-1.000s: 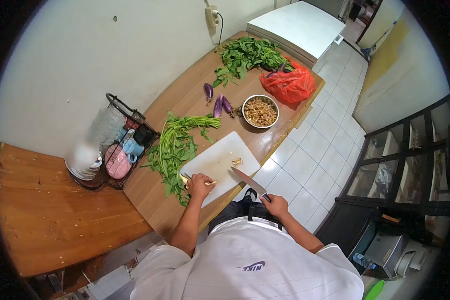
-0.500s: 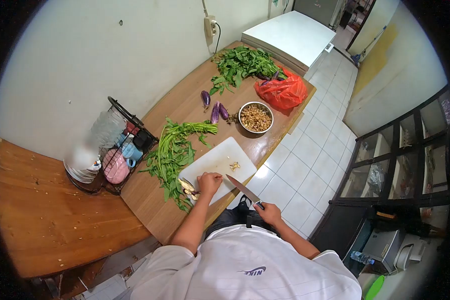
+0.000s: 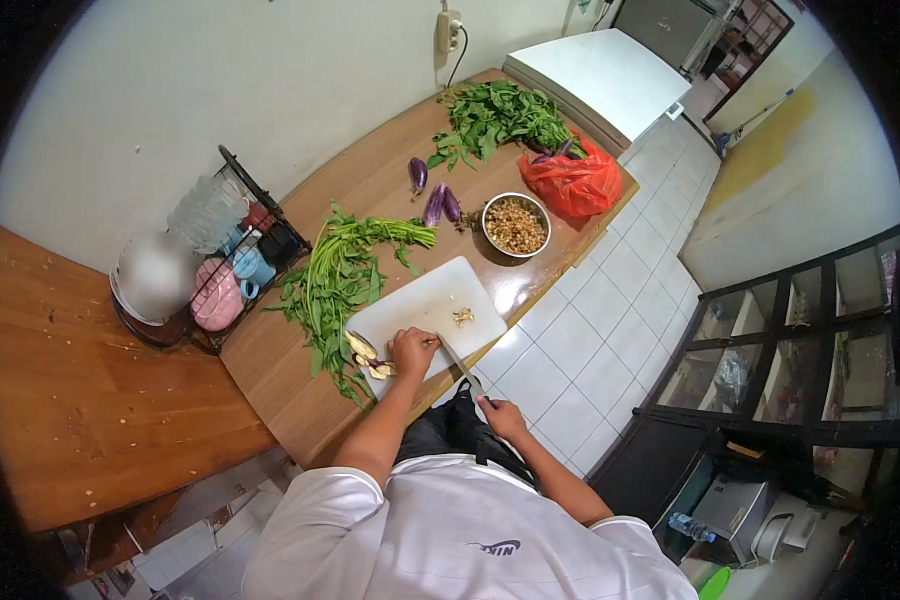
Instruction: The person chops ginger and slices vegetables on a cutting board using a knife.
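My left hand (image 3: 413, 352) rests on the white cutting board (image 3: 390, 314), its fingertips pinched together over something too small to make out. In my right hand (image 3: 503, 418) is the black handle of a kitchen knife (image 3: 458, 365); the blade's tip reaches to the left fingertips, over the board's near edge. Small pale chopped bits (image 3: 463, 317) lie on the right part of the board. At its left corner, beside my left wrist, are larger pale pieces with dark purple edges (image 3: 360, 350).
Leafy green stems (image 3: 332, 290) lie left of the board on the wooden table (image 3: 370, 180). Beyond it are purple eggplants (image 3: 434, 206), a bowl of brown chopped food (image 3: 516, 225), a red plastic bag (image 3: 580, 182) and more greens (image 3: 500, 118). A dish rack (image 3: 260, 270) stands left.
The knife has swung left and its tip has come to my left fingertips, with the blade turned more edge-on. My left hand stays pinched on the board. The whole view has shifted slightly.
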`<state>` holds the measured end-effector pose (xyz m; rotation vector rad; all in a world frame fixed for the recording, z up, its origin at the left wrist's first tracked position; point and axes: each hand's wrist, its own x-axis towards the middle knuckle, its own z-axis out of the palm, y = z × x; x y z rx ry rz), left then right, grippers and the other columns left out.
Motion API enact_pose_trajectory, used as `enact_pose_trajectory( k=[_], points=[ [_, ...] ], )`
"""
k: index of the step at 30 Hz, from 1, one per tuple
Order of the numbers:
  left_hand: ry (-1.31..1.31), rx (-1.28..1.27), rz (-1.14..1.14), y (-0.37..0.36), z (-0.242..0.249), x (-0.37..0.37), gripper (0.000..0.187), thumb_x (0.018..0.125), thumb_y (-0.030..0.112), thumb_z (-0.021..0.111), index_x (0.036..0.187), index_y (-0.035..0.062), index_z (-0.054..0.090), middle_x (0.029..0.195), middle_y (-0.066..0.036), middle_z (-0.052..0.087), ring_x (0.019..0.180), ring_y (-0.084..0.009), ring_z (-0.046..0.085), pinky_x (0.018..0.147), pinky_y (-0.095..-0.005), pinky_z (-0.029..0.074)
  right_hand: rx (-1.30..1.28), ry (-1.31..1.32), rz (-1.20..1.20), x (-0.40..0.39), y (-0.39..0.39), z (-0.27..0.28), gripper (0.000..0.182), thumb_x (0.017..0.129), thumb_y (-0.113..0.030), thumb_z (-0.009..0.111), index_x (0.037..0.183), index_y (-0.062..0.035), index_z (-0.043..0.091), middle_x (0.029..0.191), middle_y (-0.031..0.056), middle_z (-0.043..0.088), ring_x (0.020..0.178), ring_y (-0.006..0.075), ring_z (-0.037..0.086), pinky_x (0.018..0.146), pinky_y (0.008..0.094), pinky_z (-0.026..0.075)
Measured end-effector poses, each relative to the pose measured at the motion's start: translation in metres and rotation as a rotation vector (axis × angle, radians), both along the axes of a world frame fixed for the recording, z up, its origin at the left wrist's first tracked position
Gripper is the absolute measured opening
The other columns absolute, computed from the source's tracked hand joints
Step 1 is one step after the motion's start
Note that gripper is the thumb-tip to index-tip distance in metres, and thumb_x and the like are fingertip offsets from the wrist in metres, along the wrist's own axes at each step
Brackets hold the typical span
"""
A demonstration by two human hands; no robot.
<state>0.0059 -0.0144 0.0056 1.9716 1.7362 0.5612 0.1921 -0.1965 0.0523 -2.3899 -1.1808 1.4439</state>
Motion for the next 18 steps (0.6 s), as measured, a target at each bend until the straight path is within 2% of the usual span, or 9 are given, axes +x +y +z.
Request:
enact_pose_trajectory(
  k=[4, 7, 11, 14, 16, 17, 18],
  points=[
    [-0.005, -0.015, 0.010, -0.001, -0.001, 0.000, 0.010, 0.073, 0.030, 0.085, 0.081, 0.0237, 0.082, 0.089, 0.007, 0.071, 0.098, -0.0191, 0.061, 0.090, -0.0425, 0.039, -0.049, 0.110, -0.062, -0.001, 0.003, 0.013, 0.078, 0.095, -0.073, 0.046, 0.099, -0.0016, 0.076, 0.093, 0.0255, 0.073, 0.097, 0.0416, 0.071, 0.089, 0.0479, 0.052],
    [0.003, -0.016, 0.011, -0.002, -0.001, 0.000, 0.011, 0.073, 0.031, 0.085, 0.080, 0.0237, 0.082, 0.089, 0.008, 0.072, 0.097, -0.0189, 0.061, 0.091, -0.0426, 0.038, -0.063, 0.142, -0.078, 0.001, 0.002, 0.002, 0.080, 0.095, -0.074, 0.046, 0.096, 0.0000, 0.076, 0.088, 0.0250, 0.072, 0.091, 0.0405, 0.071, 0.087, 0.0474, 0.052],
    [0.010, -0.011, 0.008, -0.001, -0.001, 0.000, 0.010, 0.073, 0.030, 0.085, 0.080, 0.0231, 0.082, 0.089, 0.008, 0.072, 0.097, -0.0191, 0.061, 0.091, -0.0432, 0.038, -0.080, 0.214, -0.116, 0.002, 0.003, -0.004, 0.081, 0.095, -0.074, 0.046, 0.096, 0.0011, 0.076, 0.088, 0.0255, 0.072, 0.092, 0.0418, 0.071, 0.087, 0.0471, 0.052],
    [0.028, -0.020, 0.001, 0.000, -0.005, 0.000, 0.010, 0.074, 0.030, 0.085, 0.080, 0.0228, 0.082, 0.089, 0.007, 0.072, 0.098, -0.0191, 0.061, 0.091, -0.0433, 0.038, -0.116, 0.162, -0.041, 0.005, 0.008, -0.021, 0.081, 0.095, -0.074, 0.044, 0.098, -0.0001, 0.077, 0.092, 0.0276, 0.072, 0.097, 0.0437, 0.070, 0.089, 0.0479, 0.053],
    [0.051, -0.015, -0.011, 0.000, -0.002, -0.001, 0.010, 0.075, 0.029, 0.084, 0.081, 0.0227, 0.082, 0.090, 0.007, 0.072, 0.098, -0.0190, 0.061, 0.092, -0.0433, 0.038, 0.076, 0.015, 0.061, 0.000, 0.016, -0.030, 0.078, 0.095, -0.073, 0.047, 0.091, 0.0007, 0.074, 0.079, 0.0222, 0.070, 0.078, 0.0361, 0.071, 0.075, 0.0466, 0.055],
    [0.075, -0.009, -0.017, 0.000, -0.001, 0.000, 0.009, 0.075, 0.029, 0.084, 0.082, 0.0226, 0.082, 0.090, 0.007, 0.072, 0.098, -0.0190, 0.061, 0.092, -0.0432, 0.038, 0.077, 0.013, 0.056, 0.000, 0.017, -0.033, 0.078, 0.095, -0.073, 0.047, 0.091, 0.0007, 0.074, 0.079, 0.0222, 0.070, 0.078, 0.0361, 0.071, 0.075, 0.0466, 0.055],
    [0.074, -0.005, -0.019, -0.001, -0.001, 0.000, 0.009, 0.075, 0.029, 0.084, 0.082, 0.0226, 0.082, 0.090, 0.007, 0.072, 0.098, -0.0190, 0.061, 0.092, -0.0432, 0.038, 0.056, -0.020, 0.044, -0.002, 0.023, -0.023, 0.080, 0.095, -0.074, 0.046, 0.094, 0.0009, 0.074, 0.087, 0.0245, 0.071, 0.088, 0.0395, 0.070, 0.083, 0.0477, 0.053]
  ],
)
